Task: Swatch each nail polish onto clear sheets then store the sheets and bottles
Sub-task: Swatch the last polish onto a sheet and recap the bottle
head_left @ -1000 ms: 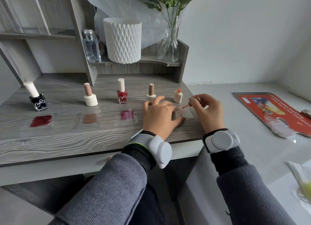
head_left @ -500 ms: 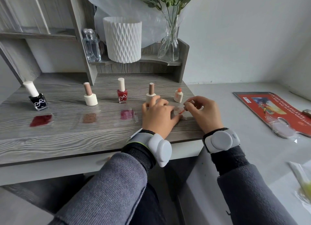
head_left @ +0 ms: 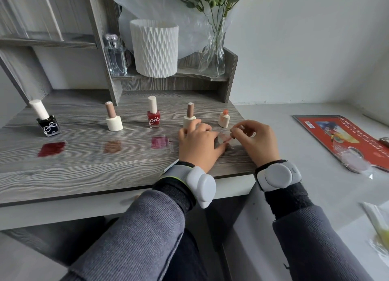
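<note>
Several nail polish bottles stand in a row on the grey wood desk (head_left: 84,175): a black one (head_left: 48,125), a cream one with a brown cap (head_left: 113,120), a red one (head_left: 153,117), another cream one (head_left: 189,117) and a small uncapped peach bottle (head_left: 224,119). Clear sheets in front carry swatches: dark red (head_left: 51,148), brown (head_left: 112,146), pink (head_left: 160,142). My left hand (head_left: 199,145) presses flat on a clear sheet (head_left: 223,138). My right hand (head_left: 255,143) pinches the small polish brush, whose tip touches that sheet's pale pink patch.
On the shelf behind stand a glass perfume bottle (head_left: 115,57), a white ribbed pot (head_left: 154,49) and a glass vase with flowers (head_left: 212,55). A red packet (head_left: 341,137) lies on the white counter at right, with plastic wrappers (head_left: 376,221) near the right edge.
My right hand has shifted left with the brush, moving across the sheet by my left thumb. My left hand stays pressed on the sheet.
</note>
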`<action>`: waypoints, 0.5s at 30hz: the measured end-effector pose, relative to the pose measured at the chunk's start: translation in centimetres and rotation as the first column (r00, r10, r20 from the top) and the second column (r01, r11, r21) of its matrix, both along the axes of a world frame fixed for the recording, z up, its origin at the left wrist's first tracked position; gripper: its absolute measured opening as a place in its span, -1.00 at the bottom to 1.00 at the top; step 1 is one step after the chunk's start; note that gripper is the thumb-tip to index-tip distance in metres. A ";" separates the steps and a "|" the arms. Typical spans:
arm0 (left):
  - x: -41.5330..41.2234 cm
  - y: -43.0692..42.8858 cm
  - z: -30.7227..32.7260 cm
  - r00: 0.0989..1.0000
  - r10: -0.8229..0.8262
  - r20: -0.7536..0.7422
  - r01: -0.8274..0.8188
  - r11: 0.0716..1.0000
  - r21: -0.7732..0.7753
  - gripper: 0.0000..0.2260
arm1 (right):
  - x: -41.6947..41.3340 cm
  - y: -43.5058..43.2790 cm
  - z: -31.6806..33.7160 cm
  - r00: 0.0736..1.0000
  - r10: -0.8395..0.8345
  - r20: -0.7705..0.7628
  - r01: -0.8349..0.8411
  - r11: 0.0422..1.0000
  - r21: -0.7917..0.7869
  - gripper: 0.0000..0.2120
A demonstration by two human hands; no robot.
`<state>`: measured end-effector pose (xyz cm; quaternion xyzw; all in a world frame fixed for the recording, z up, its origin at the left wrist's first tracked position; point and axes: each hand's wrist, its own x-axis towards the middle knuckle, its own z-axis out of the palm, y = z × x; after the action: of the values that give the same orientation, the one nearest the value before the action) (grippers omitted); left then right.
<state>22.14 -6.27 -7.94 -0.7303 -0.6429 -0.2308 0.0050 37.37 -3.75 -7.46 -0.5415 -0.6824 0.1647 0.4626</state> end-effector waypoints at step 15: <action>0.1 -0.1 0.0 1.000 0.000 0.013 0.000 1.000 0.011 -0.63 | 0.2 0.3 -0.2 0.999 -0.036 0.010 0.036 0.999 -0.001 -0.90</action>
<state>22.20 -6.37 -7.94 -0.7286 -0.6417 -0.2394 0.0049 37.54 -3.43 -7.67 -0.5548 -0.6747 0.1541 0.4617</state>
